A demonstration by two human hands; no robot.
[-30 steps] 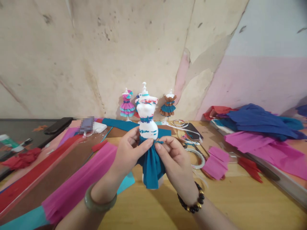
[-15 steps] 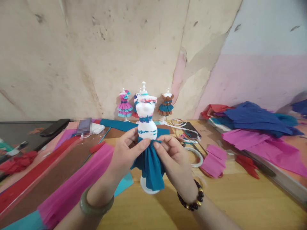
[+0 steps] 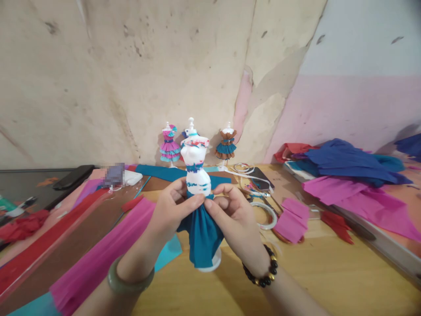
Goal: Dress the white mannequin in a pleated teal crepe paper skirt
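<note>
A small white dress-form mannequin (image 3: 196,162), marked with blue and pink stains, stands tilted slightly left in front of me. Teal crepe paper (image 3: 202,239) is gathered round its hips and hangs down as a pleated skirt. My left hand (image 3: 176,206) pinches the skirt's top edge at the left of the front, thumb in front and fingers behind. From the right, my right hand (image 3: 232,213) pinches the same edge, its thumb close to the other. The mannequin's round white base (image 3: 213,263) shows partly under the hem.
Small dressed mannequins stand by the wall, one in a pink dress (image 3: 169,145), one in a brown and teal dress (image 3: 226,145). At right lie a tape roll (image 3: 272,216), pink paper (image 3: 292,220) and a blue paper pile (image 3: 348,158). Long paper strips (image 3: 112,250) cover the left.
The mannequin has tipped a little left at the top, and its base has shifted right. Both hands still pinch the teal skirt's waist; the right thumb sits slightly farther left.
</note>
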